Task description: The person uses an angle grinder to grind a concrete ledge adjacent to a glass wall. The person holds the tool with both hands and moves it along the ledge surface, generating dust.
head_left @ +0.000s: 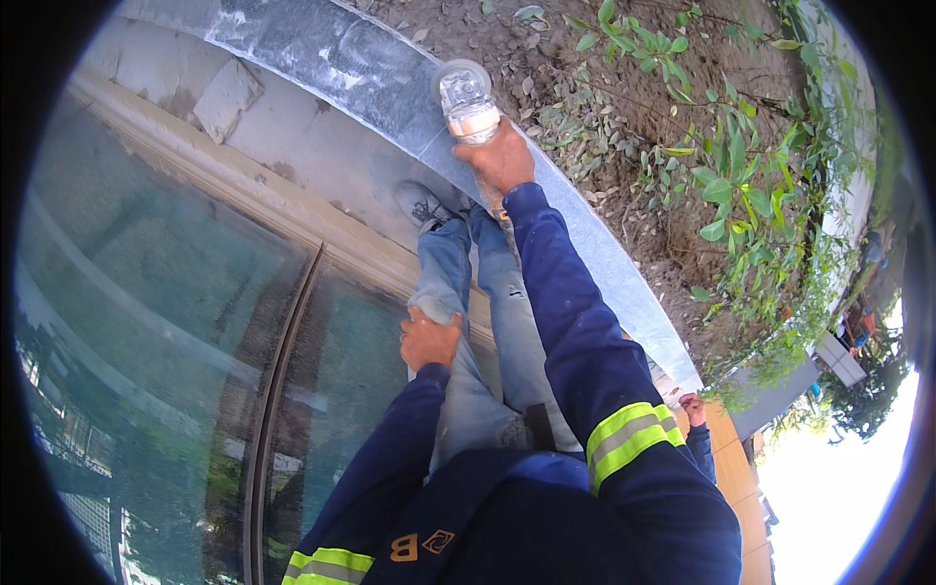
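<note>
My right hand (502, 156) is wrapped round an angle grinder (468, 109), whose body is coated in pale dust. The grinder's round disc (460, 73) lies over the far outer edge of a curved grey stone ledge (390, 93); whether it touches the stone I cannot tell. White dust smears the ledge top. My left hand (430, 339) rests on my left knee, over the faded jeans (450, 258), with thumb and fingers apart and no tool in it. The right hand hides the grinder's rear part.
Glass panels (166, 292) in a frame run along my left. A loose flat slab (227, 99) lies near them. Beyond the ledge is a soil bed (585, 107) with leafy plants (726, 185). Another person's hand (693, 409) touches the ledge's end at the right.
</note>
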`<move>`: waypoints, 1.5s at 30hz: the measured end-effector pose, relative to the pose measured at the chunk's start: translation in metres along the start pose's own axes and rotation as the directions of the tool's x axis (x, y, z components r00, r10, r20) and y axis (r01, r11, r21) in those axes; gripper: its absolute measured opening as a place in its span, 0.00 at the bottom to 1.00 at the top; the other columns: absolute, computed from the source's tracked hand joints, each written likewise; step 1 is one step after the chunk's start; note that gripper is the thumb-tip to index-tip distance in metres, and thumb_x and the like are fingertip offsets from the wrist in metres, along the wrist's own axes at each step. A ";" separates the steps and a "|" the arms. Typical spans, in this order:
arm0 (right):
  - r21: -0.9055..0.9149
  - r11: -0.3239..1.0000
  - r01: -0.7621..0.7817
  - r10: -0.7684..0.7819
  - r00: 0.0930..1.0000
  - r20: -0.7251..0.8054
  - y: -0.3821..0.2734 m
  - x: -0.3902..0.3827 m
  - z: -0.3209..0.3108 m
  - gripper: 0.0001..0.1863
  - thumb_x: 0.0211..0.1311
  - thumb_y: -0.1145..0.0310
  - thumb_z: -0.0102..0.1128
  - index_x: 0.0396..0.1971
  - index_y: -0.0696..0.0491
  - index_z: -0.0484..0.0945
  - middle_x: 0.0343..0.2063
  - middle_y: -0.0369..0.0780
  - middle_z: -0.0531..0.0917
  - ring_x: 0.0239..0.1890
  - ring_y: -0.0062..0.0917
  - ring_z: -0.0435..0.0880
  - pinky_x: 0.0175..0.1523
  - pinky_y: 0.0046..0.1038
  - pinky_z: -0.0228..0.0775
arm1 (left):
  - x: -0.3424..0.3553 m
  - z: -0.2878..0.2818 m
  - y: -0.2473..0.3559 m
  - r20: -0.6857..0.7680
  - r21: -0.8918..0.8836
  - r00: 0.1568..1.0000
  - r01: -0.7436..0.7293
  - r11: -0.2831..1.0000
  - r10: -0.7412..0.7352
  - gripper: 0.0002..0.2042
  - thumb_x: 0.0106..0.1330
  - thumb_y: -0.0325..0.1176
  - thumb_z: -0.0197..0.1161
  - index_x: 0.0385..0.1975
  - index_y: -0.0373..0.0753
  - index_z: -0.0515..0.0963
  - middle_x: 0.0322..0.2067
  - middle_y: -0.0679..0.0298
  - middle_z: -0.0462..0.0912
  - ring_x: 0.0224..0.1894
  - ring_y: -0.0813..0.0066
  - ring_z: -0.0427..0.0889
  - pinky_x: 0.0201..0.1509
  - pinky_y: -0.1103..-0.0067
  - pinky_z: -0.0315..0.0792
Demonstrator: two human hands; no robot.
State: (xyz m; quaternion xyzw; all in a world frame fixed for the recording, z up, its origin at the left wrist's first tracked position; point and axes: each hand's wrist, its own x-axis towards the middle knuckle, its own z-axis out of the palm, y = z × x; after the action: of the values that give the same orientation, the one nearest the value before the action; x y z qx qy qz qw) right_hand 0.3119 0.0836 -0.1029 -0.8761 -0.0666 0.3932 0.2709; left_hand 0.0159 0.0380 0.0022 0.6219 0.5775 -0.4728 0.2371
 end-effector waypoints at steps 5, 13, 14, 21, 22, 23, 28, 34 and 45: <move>-0.126 0.991 -0.054 0.064 0.995 0.077 0.006 -0.023 0.005 0.44 0.43 0.45 0.81 0.56 0.59 0.78 0.48 0.58 0.90 0.54 0.53 0.90 0.60 0.48 0.80 | 0.000 0.003 -0.002 -0.033 -0.012 0.999 -0.013 1.000 0.013 0.44 0.60 0.63 0.76 0.66 0.33 0.72 0.55 0.42 0.83 0.54 0.40 0.88 0.59 0.55 0.82; -0.013 0.996 -0.086 0.086 0.996 -0.012 0.031 -0.019 -0.016 0.44 0.43 0.49 0.82 0.59 0.59 0.80 0.50 0.55 0.90 0.55 0.52 0.89 0.62 0.46 0.79 | -0.002 0.003 -0.005 -0.010 -0.036 1.000 -0.006 0.999 0.005 0.44 0.59 0.62 0.76 0.66 0.33 0.72 0.55 0.41 0.83 0.55 0.40 0.87 0.58 0.55 0.82; -0.002 0.997 -0.076 0.076 0.997 -0.002 0.023 -0.013 -0.017 0.44 0.43 0.49 0.82 0.59 0.59 0.80 0.50 0.55 0.90 0.55 0.51 0.89 0.62 0.45 0.79 | -0.002 0.003 -0.005 -0.005 -0.034 1.000 -0.005 0.999 0.005 0.44 0.59 0.62 0.76 0.66 0.33 0.72 0.55 0.41 0.83 0.55 0.40 0.87 0.58 0.55 0.82; -0.073 0.997 0.017 -0.015 1.000 0.021 -0.003 -0.004 0.000 0.45 0.42 0.48 0.81 0.59 0.60 0.79 0.47 0.57 0.91 0.53 0.55 0.90 0.60 0.47 0.80 | -0.004 0.005 -0.003 -0.013 -0.037 1.000 -0.016 0.999 0.016 0.45 0.60 0.62 0.76 0.67 0.33 0.71 0.55 0.42 0.83 0.54 0.39 0.87 0.58 0.55 0.82; -0.086 0.996 0.006 -0.003 0.999 0.038 -0.003 -0.010 0.002 0.45 0.42 0.47 0.81 0.58 0.60 0.79 0.46 0.57 0.91 0.53 0.55 0.90 0.59 0.47 0.80 | -0.004 0.005 -0.004 -0.016 -0.039 1.000 -0.007 0.999 0.007 0.45 0.60 0.62 0.76 0.67 0.33 0.71 0.55 0.42 0.83 0.54 0.39 0.88 0.58 0.55 0.82; -0.100 0.995 -0.004 0.009 0.998 0.055 -0.003 -0.015 0.003 0.45 0.42 0.47 0.81 0.58 0.60 0.79 0.46 0.58 0.91 0.53 0.55 0.90 0.59 0.47 0.81 | -0.004 0.005 -0.004 -0.015 -0.044 1.000 -0.007 0.999 0.006 0.45 0.60 0.62 0.76 0.67 0.33 0.71 0.55 0.42 0.83 0.54 0.39 0.87 0.58 0.55 0.82; -0.069 0.996 -0.060 0.062 0.998 0.022 0.034 -0.025 -0.007 0.45 0.42 0.47 0.83 0.58 0.60 0.79 0.49 0.56 0.91 0.54 0.52 0.90 0.61 0.45 0.81 | -0.004 0.007 -0.007 0.018 -0.088 1.000 -0.008 0.996 0.010 0.44 0.61 0.62 0.75 0.67 0.33 0.72 0.56 0.41 0.82 0.55 0.39 0.87 0.59 0.55 0.82; 0.002 1.000 0.003 -0.003 0.999 -0.042 0.022 0.003 -0.020 0.40 0.44 0.53 0.85 0.55 0.63 0.82 0.48 0.53 0.91 0.51 0.46 0.92 0.59 0.40 0.81 | -0.006 0.008 -0.006 -0.006 -0.067 1.000 -0.006 0.998 0.006 0.45 0.61 0.62 0.75 0.68 0.32 0.71 0.57 0.41 0.82 0.55 0.40 0.88 0.59 0.55 0.82; -0.031 1.000 -0.001 0.002 1.000 0.017 0.021 -0.003 -0.004 0.46 0.42 0.47 0.82 0.59 0.63 0.80 0.50 0.56 0.90 0.55 0.51 0.90 0.62 0.45 0.79 | -0.003 0.004 -0.003 0.014 -0.049 1.000 0.012 0.999 -0.011 0.45 0.61 0.63 0.75 0.68 0.33 0.71 0.57 0.42 0.82 0.56 0.40 0.87 0.60 0.55 0.82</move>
State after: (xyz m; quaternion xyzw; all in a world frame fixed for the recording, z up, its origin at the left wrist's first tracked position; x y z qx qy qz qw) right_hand 0.3106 0.0632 -0.1094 -0.8770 -0.0744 0.3996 0.2562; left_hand 0.0126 0.0338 0.0039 0.6093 0.5909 -0.4641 0.2534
